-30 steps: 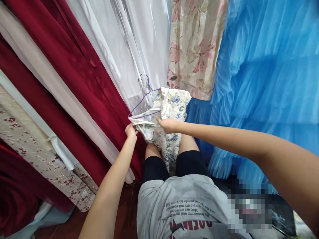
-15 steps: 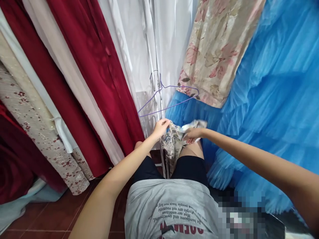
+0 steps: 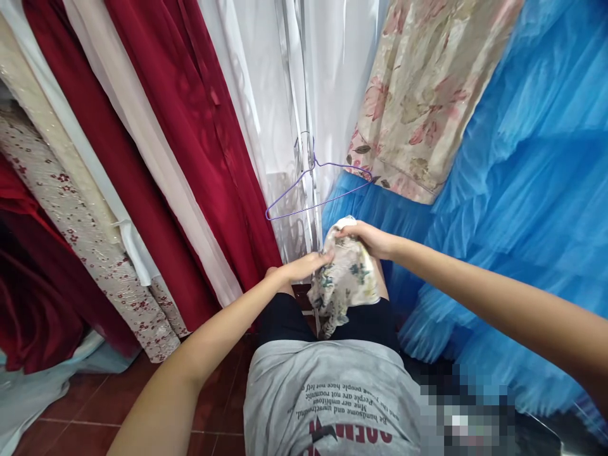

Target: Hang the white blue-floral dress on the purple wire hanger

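A: Floral garment [image 3: 346, 282]: dangling crumpled in front of the black shorts [image 3: 285, 316], just below the purple wire hanger [image 3: 311, 190] and not touching it.

B: Being held by which hand?

A: Being gripped at its top edge by the right hand [image 3: 368, 237], fingers curling closed over a bunched white hem.

B: And the left hand [image 3: 301, 267], doing what?

A: Reaching in from the left, fingers [image 3: 323, 257] stretching out and touching the cloth's left edge. Pinching or only touching: cannot tell from this view.

B: Hanging where, that hanger?

A: Hanging bare beside a shiny upright pole [image 3: 304, 95] amid white sheer curtains [image 3: 256, 82], tilting with its left end lower.

B: Surrounding all that?

A: Draping on the left, dark red curtains [image 3: 190, 126] and a cream fabric with small red flowers [image 3: 71, 209]. Billowing on the right, bright blue tulle [image 3: 498, 158]. Hanging just above the hanger's right end, a beige cloth with pink roses [image 3: 427, 88].

B: Showing below?

A: Filling the bottom edge, a grey printed T-shirt [image 3: 332, 380]. Peeking out at lower left, red-brown floor tiles [image 3: 85, 437].
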Demonstrator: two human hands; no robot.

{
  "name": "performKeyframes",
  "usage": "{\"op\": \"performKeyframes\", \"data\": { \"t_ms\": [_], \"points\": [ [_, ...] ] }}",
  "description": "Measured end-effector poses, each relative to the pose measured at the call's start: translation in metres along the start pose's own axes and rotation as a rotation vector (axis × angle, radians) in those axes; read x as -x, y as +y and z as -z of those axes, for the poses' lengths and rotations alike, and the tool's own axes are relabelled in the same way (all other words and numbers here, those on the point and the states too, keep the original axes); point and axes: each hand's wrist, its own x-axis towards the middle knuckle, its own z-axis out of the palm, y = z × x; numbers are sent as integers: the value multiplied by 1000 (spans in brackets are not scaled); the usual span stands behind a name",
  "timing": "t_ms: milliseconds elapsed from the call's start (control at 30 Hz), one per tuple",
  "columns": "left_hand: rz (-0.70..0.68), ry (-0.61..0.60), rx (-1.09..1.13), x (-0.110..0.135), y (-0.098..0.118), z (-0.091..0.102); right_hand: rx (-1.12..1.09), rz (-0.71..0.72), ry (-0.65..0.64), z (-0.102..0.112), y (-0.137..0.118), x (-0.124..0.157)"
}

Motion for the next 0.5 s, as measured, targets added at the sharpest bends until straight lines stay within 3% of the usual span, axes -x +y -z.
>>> {"op": "performKeyframes", "data": {
  "t_ms": [100,233,367,500],
  "points": [
    [99,-90,-284,31,-26,15,311,72,93,28,-12,-2],
    [175,6,-599,62,-53,69,909,207,280,67,-8,-26],
    [127,280,-813,75,-55,130,1148,329,357,82,0,-66],
    [116,603,-880,71,-29,172,1225,296,449,80,-6,-102]
  ]
}}
